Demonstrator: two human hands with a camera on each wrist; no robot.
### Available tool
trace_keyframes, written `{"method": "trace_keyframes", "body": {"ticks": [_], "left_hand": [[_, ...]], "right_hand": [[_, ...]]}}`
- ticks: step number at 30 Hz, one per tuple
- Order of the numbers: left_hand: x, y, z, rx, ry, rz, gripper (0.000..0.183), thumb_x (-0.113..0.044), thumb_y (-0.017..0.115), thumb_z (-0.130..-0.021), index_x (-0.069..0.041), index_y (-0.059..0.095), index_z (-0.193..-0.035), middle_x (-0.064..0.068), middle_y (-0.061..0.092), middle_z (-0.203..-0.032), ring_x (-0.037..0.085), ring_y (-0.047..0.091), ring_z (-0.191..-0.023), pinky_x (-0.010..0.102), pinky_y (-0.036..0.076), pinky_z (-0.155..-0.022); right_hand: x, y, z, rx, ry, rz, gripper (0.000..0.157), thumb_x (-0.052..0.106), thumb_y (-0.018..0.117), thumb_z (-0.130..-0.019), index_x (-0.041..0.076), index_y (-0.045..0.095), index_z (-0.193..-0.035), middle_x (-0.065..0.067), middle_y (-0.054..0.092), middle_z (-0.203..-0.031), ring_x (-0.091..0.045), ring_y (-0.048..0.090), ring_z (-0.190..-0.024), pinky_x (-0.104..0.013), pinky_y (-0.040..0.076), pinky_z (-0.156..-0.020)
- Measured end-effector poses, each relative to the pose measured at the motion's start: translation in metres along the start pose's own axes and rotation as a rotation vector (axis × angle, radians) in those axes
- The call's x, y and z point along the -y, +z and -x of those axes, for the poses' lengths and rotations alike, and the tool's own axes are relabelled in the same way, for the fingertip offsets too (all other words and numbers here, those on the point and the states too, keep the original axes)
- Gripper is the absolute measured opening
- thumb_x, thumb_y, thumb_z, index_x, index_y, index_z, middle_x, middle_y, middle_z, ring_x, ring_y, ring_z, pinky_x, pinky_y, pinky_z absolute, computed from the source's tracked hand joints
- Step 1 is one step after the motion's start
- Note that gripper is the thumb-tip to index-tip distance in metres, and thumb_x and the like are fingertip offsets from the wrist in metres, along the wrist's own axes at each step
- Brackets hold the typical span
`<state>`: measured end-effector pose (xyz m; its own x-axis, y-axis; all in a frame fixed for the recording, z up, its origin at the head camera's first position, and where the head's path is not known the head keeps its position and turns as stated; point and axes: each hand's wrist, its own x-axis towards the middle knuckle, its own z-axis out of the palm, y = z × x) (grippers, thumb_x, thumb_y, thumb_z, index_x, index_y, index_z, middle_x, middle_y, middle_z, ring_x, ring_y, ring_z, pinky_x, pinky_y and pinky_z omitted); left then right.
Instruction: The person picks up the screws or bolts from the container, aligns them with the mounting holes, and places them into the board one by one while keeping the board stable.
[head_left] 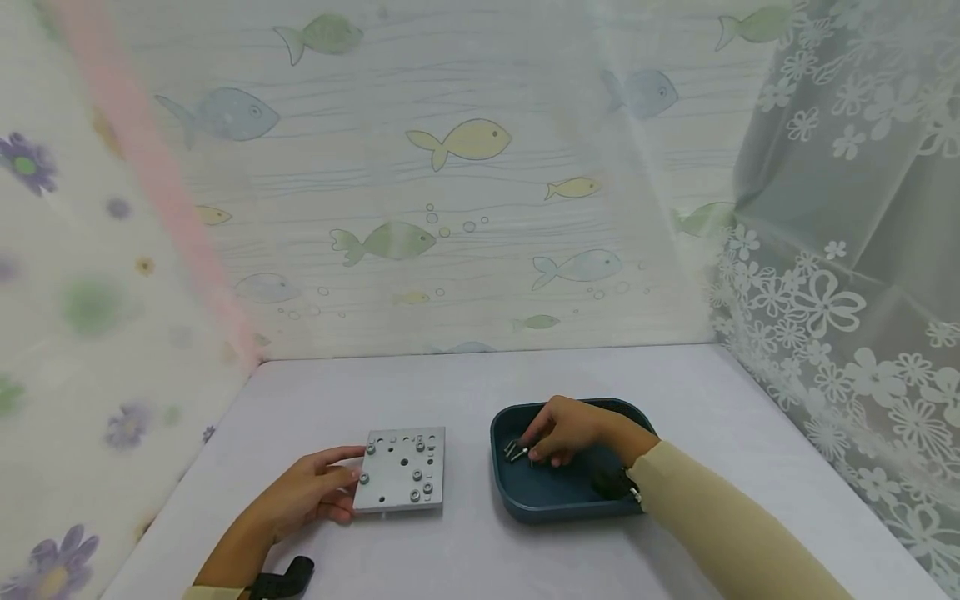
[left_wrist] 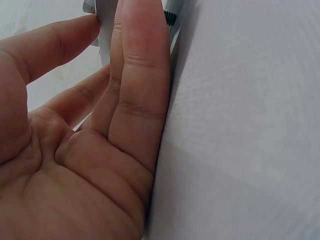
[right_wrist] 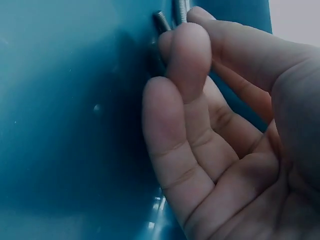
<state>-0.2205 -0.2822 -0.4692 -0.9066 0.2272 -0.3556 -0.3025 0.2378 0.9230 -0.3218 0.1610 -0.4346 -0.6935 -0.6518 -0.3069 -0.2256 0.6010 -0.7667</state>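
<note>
plate (head_left: 397,485) and tray (head_left: 536,490) flank a passable gap

head view looks forward-down, wrist views sit close.

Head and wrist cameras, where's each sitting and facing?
Head: on the head, facing forward and down at plate and tray; body shown: left grip, right grip, arms.
Left wrist: worn there, looking toward the plate; body shown: left grip.
Right wrist: worn there, looking at screws in the tray; body shown: right grip.
Head and right wrist share tray and screws.
</note>
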Motion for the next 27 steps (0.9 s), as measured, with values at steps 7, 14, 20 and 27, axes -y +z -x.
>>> {"method": "trace_keyframes", "body": {"ticks": [7,14,20,27], "left_hand": [[0.002,0.000,0.000,-0.007,-0.012,0.009,0.079,-0.037,0.071,-0.098,-0.006,0.034,-0.160,0.015,0.073,-0.109,0.022,0.072,-0.080,0.040,0.065,-0.076],[0.002,0.000,0.002,0.008,-0.011,0.030,0.078,-0.034,0.070,-0.099,-0.005,0.032,-0.161,0.014,0.073,-0.109,0.020,0.071,-0.078,0.038,0.065,-0.074],[0.001,0.001,0.001,0.009,-0.004,0.017,0.076,-0.033,0.068,-0.101,-0.005,0.032,-0.161,0.014,0.073,-0.109,0.021,0.071,-0.078,0.039,0.064,-0.074],[-0.001,0.001,0.000,0.016,0.008,0.002,0.074,-0.033,0.066,-0.102,-0.005,0.031,-0.161,0.013,0.073,-0.109,0.021,0.071,-0.079,0.038,0.064,-0.074]], "right_hand": [[0.001,0.006,-0.002,-0.052,-0.013,0.052,0.016,0.012,0.080,-0.091,0.014,0.083,-0.106,-0.001,0.077,-0.080,-0.010,0.066,-0.060,-0.027,0.058,-0.057],[0.003,0.009,-0.003,-0.091,-0.010,0.089,0.007,0.012,0.081,-0.090,0.013,0.083,-0.096,0.001,0.076,-0.078,-0.012,0.068,-0.063,-0.027,0.058,-0.057],[0.005,0.006,-0.001,-0.084,0.004,0.082,0.005,0.011,0.079,-0.091,0.012,0.082,-0.095,-0.001,0.077,-0.079,-0.013,0.070,-0.064,-0.029,0.060,-0.059],[0.012,-0.005,0.004,-0.069,0.004,0.018,0.007,0.012,0.076,-0.093,0.009,0.081,-0.098,-0.004,0.079,-0.087,-0.019,0.075,-0.075,-0.034,0.064,-0.066]]}}
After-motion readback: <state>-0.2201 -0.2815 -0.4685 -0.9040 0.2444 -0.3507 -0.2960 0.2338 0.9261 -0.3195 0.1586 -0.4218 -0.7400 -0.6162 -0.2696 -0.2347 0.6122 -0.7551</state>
